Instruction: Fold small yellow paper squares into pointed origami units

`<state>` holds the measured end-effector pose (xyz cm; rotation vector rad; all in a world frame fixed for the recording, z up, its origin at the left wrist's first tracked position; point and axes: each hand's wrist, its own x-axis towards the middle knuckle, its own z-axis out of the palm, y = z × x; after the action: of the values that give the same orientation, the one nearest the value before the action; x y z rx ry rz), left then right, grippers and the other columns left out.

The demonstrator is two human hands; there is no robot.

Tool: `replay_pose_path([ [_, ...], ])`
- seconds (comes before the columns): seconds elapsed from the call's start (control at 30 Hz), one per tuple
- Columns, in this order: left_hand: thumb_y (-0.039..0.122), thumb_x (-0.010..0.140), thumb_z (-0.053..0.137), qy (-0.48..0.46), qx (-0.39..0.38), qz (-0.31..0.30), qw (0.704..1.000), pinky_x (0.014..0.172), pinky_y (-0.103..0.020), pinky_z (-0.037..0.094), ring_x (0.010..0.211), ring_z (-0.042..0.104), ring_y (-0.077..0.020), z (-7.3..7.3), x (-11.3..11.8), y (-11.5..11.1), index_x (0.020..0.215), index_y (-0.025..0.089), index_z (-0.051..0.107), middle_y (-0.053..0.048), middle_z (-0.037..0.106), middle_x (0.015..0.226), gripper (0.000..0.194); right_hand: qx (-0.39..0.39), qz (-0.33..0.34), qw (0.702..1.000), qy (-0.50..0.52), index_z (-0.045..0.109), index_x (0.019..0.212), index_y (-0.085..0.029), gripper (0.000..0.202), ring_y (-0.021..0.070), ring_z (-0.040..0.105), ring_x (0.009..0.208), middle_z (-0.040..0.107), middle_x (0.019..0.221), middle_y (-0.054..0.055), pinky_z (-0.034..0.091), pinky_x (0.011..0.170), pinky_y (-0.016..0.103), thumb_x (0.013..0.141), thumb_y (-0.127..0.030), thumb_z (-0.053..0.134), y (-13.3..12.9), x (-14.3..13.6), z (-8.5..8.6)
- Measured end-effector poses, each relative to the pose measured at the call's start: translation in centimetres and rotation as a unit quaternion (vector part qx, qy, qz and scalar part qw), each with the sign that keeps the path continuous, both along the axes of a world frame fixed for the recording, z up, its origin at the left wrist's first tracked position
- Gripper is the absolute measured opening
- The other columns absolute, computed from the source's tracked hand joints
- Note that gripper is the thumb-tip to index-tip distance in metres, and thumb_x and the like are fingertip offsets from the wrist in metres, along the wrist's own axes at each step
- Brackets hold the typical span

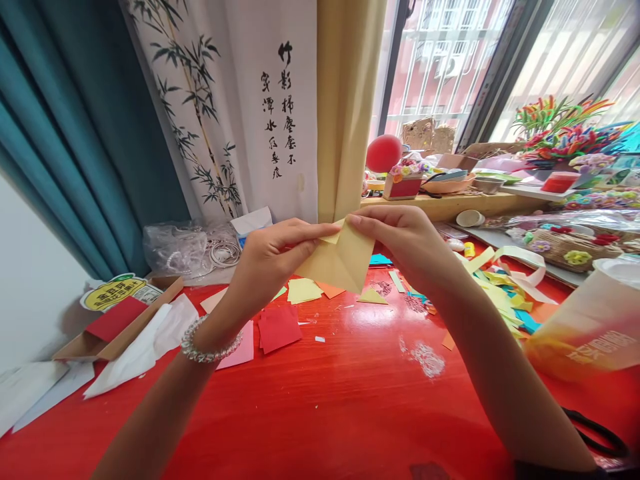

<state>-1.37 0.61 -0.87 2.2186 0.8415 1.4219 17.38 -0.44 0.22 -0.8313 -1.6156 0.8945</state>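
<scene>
A creased piece of yellow paper [345, 260] is held up above the red table, its top edge partly folded over. My left hand [280, 250], with a clear bead bracelet on the wrist, pinches its upper left part between thumb and fingers. At the top right edge, my right hand [393, 230] grips the same sheet with thumb and forefinger. The fingertips of both hands are a short way apart along the fold. Beyond and below the sheet lie yellow paper squares [304, 291] and a small yellow triangle [373, 297].
Red paper squares [280, 329] and pink paper [239, 350] lie on the table [300, 413]. A cardboard tray [170, 287] stands at left. Paper scraps [505, 297], a plastic cup [590, 320] and black-handled scissors [597, 433] are at right.
</scene>
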Motion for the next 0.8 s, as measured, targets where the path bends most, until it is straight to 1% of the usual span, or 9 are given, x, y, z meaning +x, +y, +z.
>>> replay_pose_path([
  [0.07, 0.019, 0.083, 0.055, 0.011, -0.007, 0.002, 1.0, 0.058, -0.021, 0.045, 0.076, 0.06, -0.0125, 0.1, 0.0, -0.2, 0.097, 0.027, 0.074, -0.002, 0.07, 0.092, 0.025, 0.001, 0.005, 1.0, 0.0, 0.068, 0.075, -0.014, 0.025, 0.0106, 0.052, 0.064, 0.056, 0.069, 0.002, 0.045, 0.057, 0.024, 0.083, -0.038, 0.061, -0.1, -0.1, 0.0],
  [0.17, 0.022, 0.082, 0.055, 0.02, -0.047, -0.007, 0.999, 0.055, -0.022, 0.043, 0.077, 0.059, -0.0136, 0.5, 0.2, -0.8, 0.099, 0.026, 0.073, -0.003, 0.068, 0.096, 0.026, 0.009, -0.014, 1.0, -0.019, 0.068, 0.072, -0.014, 0.025, 0.0094, 0.048, 0.059, 0.054, 0.065, 0.001, 0.04, 0.052, 0.023, 0.079, -0.039, 0.066, -0.1, -0.1, 0.0],
  [0.23, 0.026, 0.082, 0.055, 0.006, -0.077, -0.017, 0.997, 0.055, -0.022, 0.043, 0.08, 0.059, -0.0151, 0.8, 0.3, -1.2, 0.098, 0.025, 0.073, -0.004, 0.068, 0.098, 0.024, 0.014, -0.027, 0.999, -0.033, 0.068, 0.071, -0.014, 0.025, 0.0093, 0.047, 0.058, 0.054, 0.064, 0.001, 0.037, 0.05, 0.023, 0.078, -0.038, 0.067, -0.1, 0.0, 0.0],
  [0.3, 0.034, 0.084, 0.054, -0.028, -0.115, -0.022, 0.993, 0.057, -0.022, 0.045, 0.081, 0.061, -0.0161, 1.0, 0.3, -1.4, 0.096, 0.024, 0.073, -0.004, 0.069, 0.098, 0.025, 0.012, -0.03, 0.999, -0.042, 0.068, 0.073, -0.015, 0.025, 0.0097, 0.047, 0.058, 0.056, 0.064, 0.001, 0.036, 0.05, 0.023, 0.078, -0.039, 0.066, 0.0, 0.1, 0.0],
  [0.37, 0.04, 0.084, 0.055, -0.054, -0.16, -0.027, 0.985, 0.06, -0.022, 0.046, 0.079, 0.062, -0.0156, 1.0, 0.3, -1.2, 0.097, 0.023, 0.07, -0.004, 0.07, 0.093, 0.026, 0.002, -0.024, 0.999, -0.047, 0.069, 0.076, -0.014, 0.024, 0.0103, 0.048, 0.06, 0.058, 0.067, 0.002, 0.037, 0.052, 0.024, 0.079, -0.038, 0.065, 0.1, 0.0, 0.0],
  [0.47, 0.04, 0.08, 0.062, -0.037, -0.206, -0.045, 0.977, 0.059, -0.021, 0.047, 0.073, 0.062, -0.0139, 0.8, 0.3, -0.8, 0.093, 0.023, 0.067, -0.002, 0.069, 0.086, 0.023, 0.022, -0.031, 0.998, -0.054, 0.068, 0.078, -0.015, 0.022, 0.0115, 0.05, 0.064, 0.06, 0.07, 0.002, 0.039, 0.055, 0.024, 0.079, -0.037, 0.065, 0.2, -0.1, -0.1],
  [0.53, 0.039, 0.079, 0.063, -0.024, -0.217, -0.052, 0.975, 0.057, -0.021, 0.045, 0.069, 0.06, -0.013, 0.6, 0.3, -0.6, 0.086, 0.021, 0.066, -0.002, 0.068, 0.08, 0.02, 0.048, -0.053, 0.995, -0.068, 0.068, 0.078, -0.015, 0.021, 0.0122, 0.051, 0.066, 0.06, 0.071, 0.002, 0.039, 0.057, 0.025, 0.079, -0.036, 0.064, 0.2, -0.2, -0.2],
  [0.63, 0.039, 0.079, 0.063, -0.028, -0.229, -0.054, 0.971, 0.053, -0.02, 0.042, 0.062, 0.056, -0.0108, 0.4, 0.3, -0.6, 0.078, 0.018, 0.066, -0.001, 0.064, 0.072, 0.021, 0.077, -0.075, 0.99, -0.09, 0.068, 0.077, -0.016, 0.021, 0.0122, 0.051, 0.067, 0.061, 0.071, 0.002, 0.038, 0.058, 0.025, 0.081, -0.035, 0.061, 0.2, -0.3, -0.3],
  [0.8, 0.04, 0.077, 0.065, -0.037, -0.273, -0.071, 0.959, 0.05, -0.02, 0.039, 0.056, 0.052, -0.0091, 0.6, 0.3, -0.8, 0.074, 0.017, 0.066, 0.0, 0.061, 0.066, 0.023, 0.098, -0.065, 0.987, -0.111, 0.067, 0.077, -0.016, 0.023, 0.0121, 0.05, 0.067, 0.06, 0.071, 0.002, 0.038, 0.059, 0.024, 0.085, -0.035, 0.056, 0.1, -0.4, -0.4],
])
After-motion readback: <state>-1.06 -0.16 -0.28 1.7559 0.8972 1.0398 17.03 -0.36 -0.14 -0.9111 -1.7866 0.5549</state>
